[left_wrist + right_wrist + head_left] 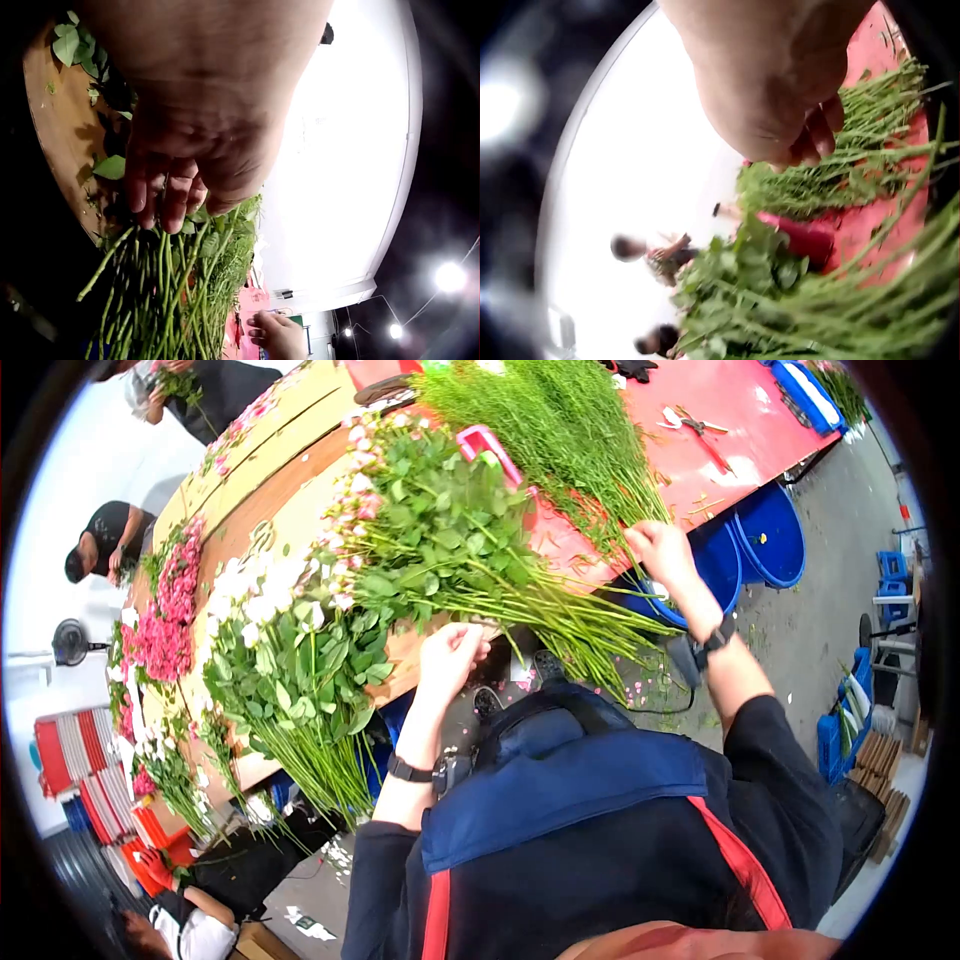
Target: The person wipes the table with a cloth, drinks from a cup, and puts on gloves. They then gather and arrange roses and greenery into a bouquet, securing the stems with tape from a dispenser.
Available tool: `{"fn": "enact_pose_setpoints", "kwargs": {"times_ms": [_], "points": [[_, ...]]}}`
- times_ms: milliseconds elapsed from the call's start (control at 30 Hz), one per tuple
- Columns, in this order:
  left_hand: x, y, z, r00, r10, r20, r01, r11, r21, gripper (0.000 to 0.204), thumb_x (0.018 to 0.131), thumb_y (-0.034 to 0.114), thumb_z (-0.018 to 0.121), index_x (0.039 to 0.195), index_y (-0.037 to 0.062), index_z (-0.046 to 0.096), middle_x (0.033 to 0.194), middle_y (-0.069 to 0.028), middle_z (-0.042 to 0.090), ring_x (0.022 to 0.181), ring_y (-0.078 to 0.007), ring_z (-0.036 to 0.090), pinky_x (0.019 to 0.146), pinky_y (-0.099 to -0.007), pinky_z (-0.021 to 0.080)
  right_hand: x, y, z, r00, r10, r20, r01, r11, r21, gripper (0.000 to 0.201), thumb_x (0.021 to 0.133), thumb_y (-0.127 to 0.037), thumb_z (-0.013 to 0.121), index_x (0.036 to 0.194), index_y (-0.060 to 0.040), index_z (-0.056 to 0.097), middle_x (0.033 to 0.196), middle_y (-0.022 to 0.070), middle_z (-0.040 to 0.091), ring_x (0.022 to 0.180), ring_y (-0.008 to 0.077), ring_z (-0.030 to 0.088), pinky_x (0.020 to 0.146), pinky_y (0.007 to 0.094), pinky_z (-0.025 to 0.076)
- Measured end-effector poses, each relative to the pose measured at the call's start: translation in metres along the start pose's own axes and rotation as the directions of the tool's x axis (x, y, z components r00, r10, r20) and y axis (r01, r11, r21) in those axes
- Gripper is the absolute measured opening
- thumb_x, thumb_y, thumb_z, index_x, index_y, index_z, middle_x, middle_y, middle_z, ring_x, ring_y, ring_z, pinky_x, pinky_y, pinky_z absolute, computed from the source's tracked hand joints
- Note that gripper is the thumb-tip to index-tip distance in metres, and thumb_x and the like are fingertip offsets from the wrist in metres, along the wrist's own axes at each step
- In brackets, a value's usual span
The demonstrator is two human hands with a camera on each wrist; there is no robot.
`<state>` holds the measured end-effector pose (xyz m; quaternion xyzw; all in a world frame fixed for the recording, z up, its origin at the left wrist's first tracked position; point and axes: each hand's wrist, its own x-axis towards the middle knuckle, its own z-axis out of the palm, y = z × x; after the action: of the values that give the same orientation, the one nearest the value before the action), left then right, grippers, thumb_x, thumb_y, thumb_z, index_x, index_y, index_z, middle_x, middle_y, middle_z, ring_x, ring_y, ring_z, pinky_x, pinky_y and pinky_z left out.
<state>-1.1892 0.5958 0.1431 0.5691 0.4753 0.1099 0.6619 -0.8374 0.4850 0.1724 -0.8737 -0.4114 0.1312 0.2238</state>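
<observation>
We see left hand (450,656) fingers curled on the rose stems (560,622) | stems run left to right toward right hand (660,552) | right fingers bent on fern stems (610,510)

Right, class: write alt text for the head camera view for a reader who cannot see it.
A person's left hand rests on a bunch of leafy flower stems lying on a wooden table, while the right hand reaches to a pile of thin green stems on a red tabletop. Blue buckets stand below.
</observation>
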Motion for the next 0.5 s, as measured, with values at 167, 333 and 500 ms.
{"fn": "enact_pose_setpoints", "kwargs": {"times_ms": [167,333,500], "points": [[-0.009,0.053,0.028,0.995,-0.009,0.101,0.011,1.000,-0.012,0.027,0.095,0.025,0.061,0.107,0.0011,0.064,0.088,-0.0074,0.071,0.075,-0.0135,0.068,0.065,-0.0237,0.053,0.063,0.066,0.045,0.943,0.071,0.325,0.046,0.940,-0.338,0.025,0.074,-0.031,0.069,0.077,-0.0064,0.072,0.077,0.0168,0.068,0.076,0.0327,0.067,0.072,0.0434,0.053],[0.006,0.077,0.051,0.981,-0.014,0.195,0.023,0.999,-0.043,0.026,0.096,0.022,0.059,0.110,0.0010,0.063,0.091,-0.0088,0.070,0.078,-0.0141,0.068,0.067,-0.0242,0.053,0.054,0.071,0.028,0.995,0.081,0.057,-0.079,0.996,-0.046,0.022,0.077,-0.027,0.066,0.082,-0.0051,0.070,0.076,0.0175,0.067,0.073,0.0303,0.067,0.070,0.0418,0.052],[0.031,0.086,0.087,0.947,-0.008,0.321,0.030,0.997,-0.065,0.026,0.096,0.020,0.059,0.112,-0.0001,0.061,0.091,-0.0091,0.069,0.076,-0.0133,0.066,0.065,-0.0241,0.053,0.049,0.097,0.034,0.849,0.264,0.457,-0.527,0.481,0.701,0.018,0.091,-0.021,0.062,0.083,-0.0056,0.061,0.071,-0.0031,0.063,0.054,0.0044,0.052,0.050,0.0196,0.042]]}}
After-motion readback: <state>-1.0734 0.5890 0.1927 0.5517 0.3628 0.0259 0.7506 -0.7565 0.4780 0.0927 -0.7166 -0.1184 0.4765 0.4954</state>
